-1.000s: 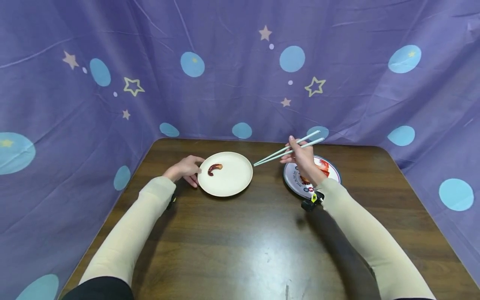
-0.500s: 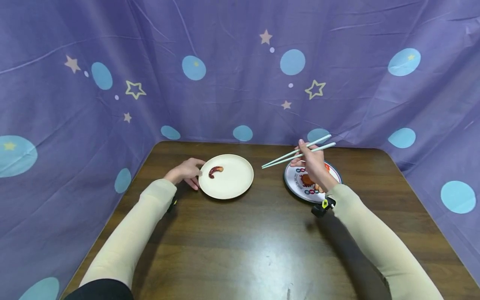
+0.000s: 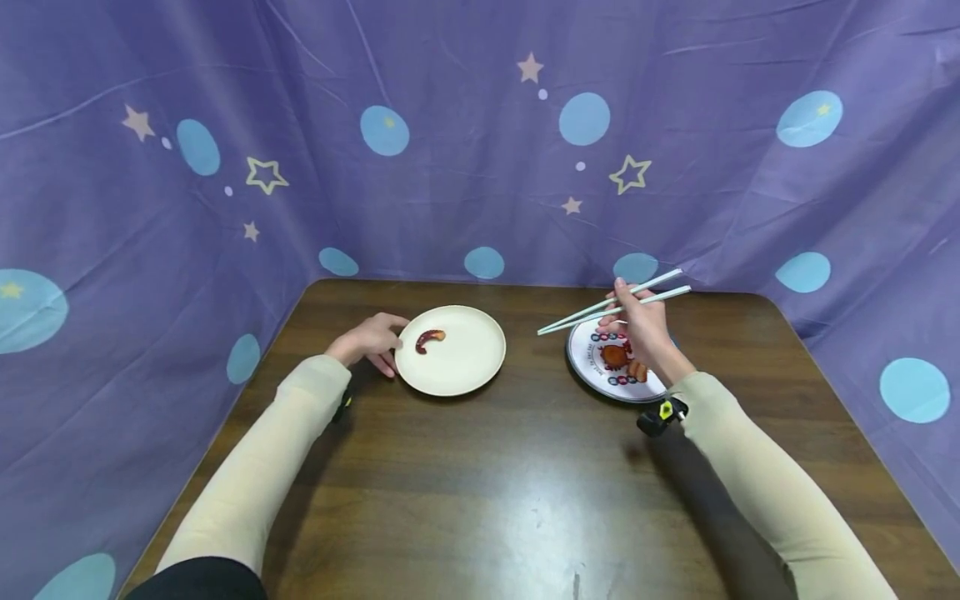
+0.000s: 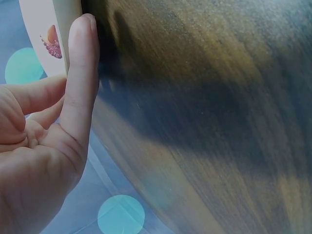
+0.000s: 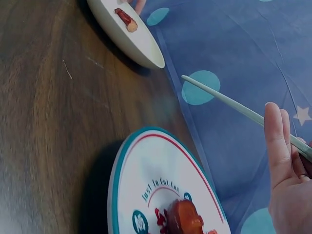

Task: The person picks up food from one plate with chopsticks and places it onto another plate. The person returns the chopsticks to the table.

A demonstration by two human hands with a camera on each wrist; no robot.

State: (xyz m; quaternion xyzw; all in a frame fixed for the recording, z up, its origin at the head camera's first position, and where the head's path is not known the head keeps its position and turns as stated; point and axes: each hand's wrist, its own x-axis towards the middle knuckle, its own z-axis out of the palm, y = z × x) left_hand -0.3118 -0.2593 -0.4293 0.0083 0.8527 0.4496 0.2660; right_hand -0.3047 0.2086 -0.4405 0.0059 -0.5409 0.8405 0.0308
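My left hand (image 3: 369,338) holds the left rim of a cream plate (image 3: 468,367), its thumb and fingers set against the edge. On that plate lies a curved dark-red food piece (image 3: 429,339) with a pale end, resembling a tentacle. My right hand (image 3: 647,329) grips a pair of pale green chopsticks (image 3: 570,322), tips pointing left and close together, nothing between them. It hovers over a patterned white plate (image 3: 596,379) with a blue rim. A glossy brown food piece (image 3: 613,357) and a smaller layered tan chunk (image 3: 637,370) lie there; my hand hides the plate's far right part.
Both plates stand toward the back of a brown wooden table (image 3: 450,475), with bare wood between them. A purple curtain (image 3: 480,167) with stars and blue dots hangs behind and along the sides. A black wrist camera (image 3: 660,417) sits near the patterned plate's front edge.
My right hand has moved right with the chopsticks, away from the cream plate and over the patterned one, uncovering the brown pieces and covering the red one. My left hand stays put.
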